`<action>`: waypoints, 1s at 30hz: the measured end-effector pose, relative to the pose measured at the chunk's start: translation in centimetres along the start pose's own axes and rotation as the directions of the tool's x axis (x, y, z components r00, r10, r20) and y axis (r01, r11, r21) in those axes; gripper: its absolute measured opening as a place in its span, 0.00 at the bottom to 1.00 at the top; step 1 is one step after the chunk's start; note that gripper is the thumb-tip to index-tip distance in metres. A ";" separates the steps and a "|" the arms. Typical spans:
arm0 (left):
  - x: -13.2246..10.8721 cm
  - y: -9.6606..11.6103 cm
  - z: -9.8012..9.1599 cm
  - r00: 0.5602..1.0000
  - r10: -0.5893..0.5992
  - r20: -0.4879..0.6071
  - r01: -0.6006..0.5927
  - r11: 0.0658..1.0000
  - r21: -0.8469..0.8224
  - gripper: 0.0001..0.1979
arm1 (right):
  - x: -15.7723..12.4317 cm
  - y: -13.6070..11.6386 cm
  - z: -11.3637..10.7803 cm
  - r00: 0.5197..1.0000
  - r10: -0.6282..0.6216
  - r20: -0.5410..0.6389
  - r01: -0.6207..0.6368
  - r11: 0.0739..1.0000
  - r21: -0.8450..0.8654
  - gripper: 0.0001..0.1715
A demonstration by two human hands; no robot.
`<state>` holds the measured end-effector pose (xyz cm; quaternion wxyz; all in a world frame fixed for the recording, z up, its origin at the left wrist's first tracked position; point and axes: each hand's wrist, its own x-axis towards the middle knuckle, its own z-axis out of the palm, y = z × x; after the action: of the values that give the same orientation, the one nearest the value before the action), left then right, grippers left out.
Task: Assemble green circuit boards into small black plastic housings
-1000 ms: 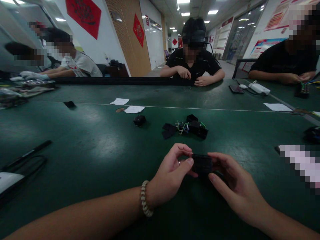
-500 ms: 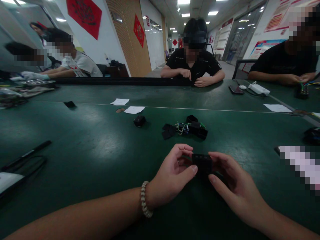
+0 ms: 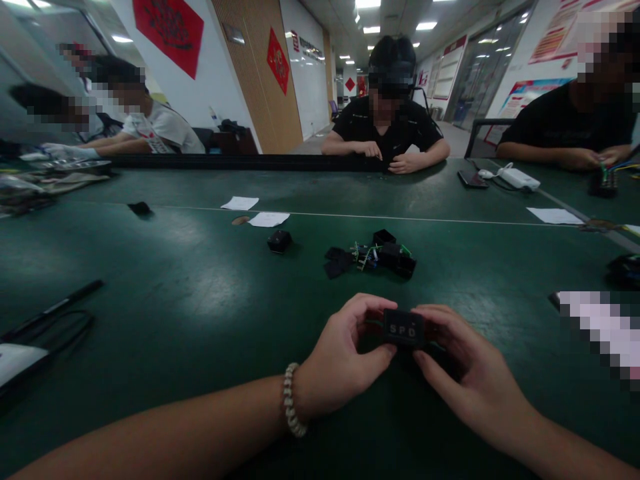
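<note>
Between my hands is a small black box [image 3: 403, 328] with the letters "SPD" on the face turned towards me. My left hand [image 3: 350, 347] grips its left side, the thumb at the lower corner and fingers along the top and back. On the opposite side, my right hand [image 3: 463, 363] has its thumb at the lower right corner and its fingers curled behind. Beyond them on the table lies a pile of black cases and small parts with green and blue wires [image 3: 383, 257]. A second black box [image 3: 279, 241] sits further left.
The green table [image 3: 165, 267] carries white paper slips [image 3: 269, 219], a black cable [image 3: 55, 310] at left and a phone [image 3: 473, 179] beside a white adapter [image 3: 519, 178]. A blurred-out flat object [image 3: 603, 333] lies at right. Several people sit around the table.
The black box has turned so its lettered face shows towards me. Fingers and thumbs of both hands have closed in on its sides.
</note>
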<state>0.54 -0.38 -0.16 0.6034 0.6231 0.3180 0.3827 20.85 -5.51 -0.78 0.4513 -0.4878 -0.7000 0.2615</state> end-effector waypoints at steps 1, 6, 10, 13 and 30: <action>0.0 0.0 0.0 1.000 0.012 -0.005 -0.012 1.000 0.016 0.21 | 0.0 0.1 0.0 1.000 0.004 0.003 -0.004 1.000 0.001 0.20; -0.1 0.1 -0.1 0.999 0.040 -0.012 -0.040 0.998 0.040 0.19 | -0.3 0.4 0.3 1.000 0.013 0.005 -0.013 1.000 0.010 0.23; -0.1 -0.1 -0.1 0.998 0.060 -0.015 -0.059 0.997 0.054 0.19 | -0.3 0.5 0.4 1.000 0.011 0.000 -0.011 1.000 0.013 0.23; 0.0 -0.3 -0.1 0.997 0.076 -0.013 -0.075 0.996 0.050 0.20 | -0.3 0.4 0.4 1.000 0.001 -0.002 -0.001 1.000 0.003 0.22; -0.1 -0.4 -0.1 0.992 0.123 -0.020 -0.122 0.991 0.056 0.21 | -0.2 0.3 0.3 1.000 -0.021 -0.007 0.021 1.000 -0.010 0.22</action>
<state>0.41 -0.39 -0.54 0.5579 0.6532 0.2963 0.4175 20.73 -5.51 -1.25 0.4542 -0.4833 -0.7049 0.2517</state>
